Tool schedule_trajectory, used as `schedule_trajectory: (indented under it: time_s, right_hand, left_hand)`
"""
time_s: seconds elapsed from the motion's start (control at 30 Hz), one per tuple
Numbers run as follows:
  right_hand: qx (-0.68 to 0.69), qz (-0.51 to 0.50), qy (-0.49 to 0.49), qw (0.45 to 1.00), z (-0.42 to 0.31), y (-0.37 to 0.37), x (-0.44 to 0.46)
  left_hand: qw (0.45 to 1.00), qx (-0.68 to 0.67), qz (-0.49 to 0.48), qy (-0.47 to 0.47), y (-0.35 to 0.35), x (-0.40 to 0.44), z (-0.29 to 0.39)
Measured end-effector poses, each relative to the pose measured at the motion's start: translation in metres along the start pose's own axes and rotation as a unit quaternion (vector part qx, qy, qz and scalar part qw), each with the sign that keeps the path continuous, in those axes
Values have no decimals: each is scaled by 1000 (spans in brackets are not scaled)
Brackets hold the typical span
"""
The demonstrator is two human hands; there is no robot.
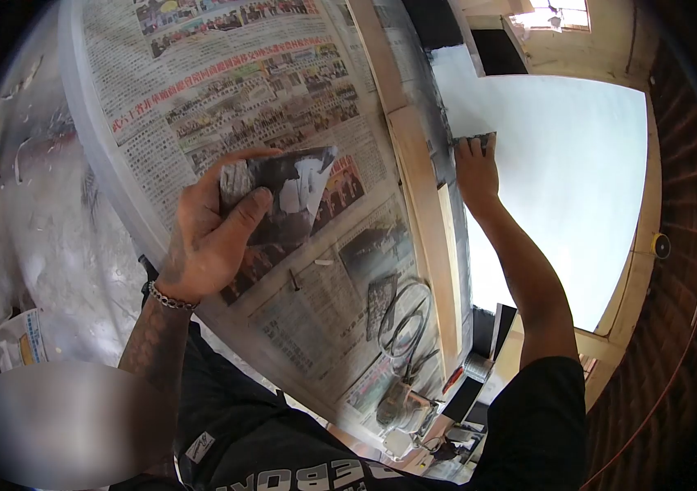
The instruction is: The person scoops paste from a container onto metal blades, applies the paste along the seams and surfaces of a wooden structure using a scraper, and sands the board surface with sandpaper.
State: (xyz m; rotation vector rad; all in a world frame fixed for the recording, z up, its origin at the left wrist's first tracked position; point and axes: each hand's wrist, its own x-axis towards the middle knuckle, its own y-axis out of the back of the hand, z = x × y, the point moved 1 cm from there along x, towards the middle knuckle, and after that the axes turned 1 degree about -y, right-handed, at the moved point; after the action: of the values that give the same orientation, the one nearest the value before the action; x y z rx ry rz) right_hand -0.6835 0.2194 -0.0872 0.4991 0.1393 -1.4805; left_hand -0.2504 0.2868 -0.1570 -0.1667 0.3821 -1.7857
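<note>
My left hand (213, 225) grips a flat metal scraper plate (295, 192), thumb across its face, above newspaper. Dark grey paste is smeared on the plate, and part of it is shiny. My right hand (477, 168) reaches forward with fingers bent over a small, thin, dark-edged blade like a putty scraper (475, 137). That blade is at the left edge of a bright white panel (561, 188), beside a dark-smeared strip (434, 123). Whether its edge touches the surface I cannot tell.
Newspaper (283, 106) covers the board under my left hand. Long wooden strips (418, 172) run between it and the panel. Nearer my body are a coiled cable (406, 323), a power tool (402, 407) and a tin (477, 367). A yellow tape roll (659, 245) is at the right.
</note>
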Motion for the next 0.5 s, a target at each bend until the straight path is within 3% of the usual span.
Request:
schedule_trajectory:
  time_s: [0.17,0.23,0.3,0.37,0.43,0.47,0.5]
  right_hand:
    - [-4,1,-16,1000,-8,-12,-15]
    - [0,-22,-22,1000,-14,-10,-24]
    - [3,-41,-34,999,-9,6,-35]
    - [119,-257,-29,959,2,38,-53]
    - [226,-7,-116,967,7,52,-95]
    - [285,106,-157,940,11,75,-118]
    - [429,129,-155,881,12,92,-140]
  left_hand:
    - [998,-48,26,-36,-3,1,-7]
    - [1000,-9,-8,25,1,0,-2]
    - [1000,7,-14,15,3,-2,0]
    - [999,28,-24,-4,4,1,-4]
    - [998,-54,-9,-34,-1,2,-11]
    - [997,-52,-26,-44,-5,1,-3]
    - [987,-156,3,44,-9,-2,6]
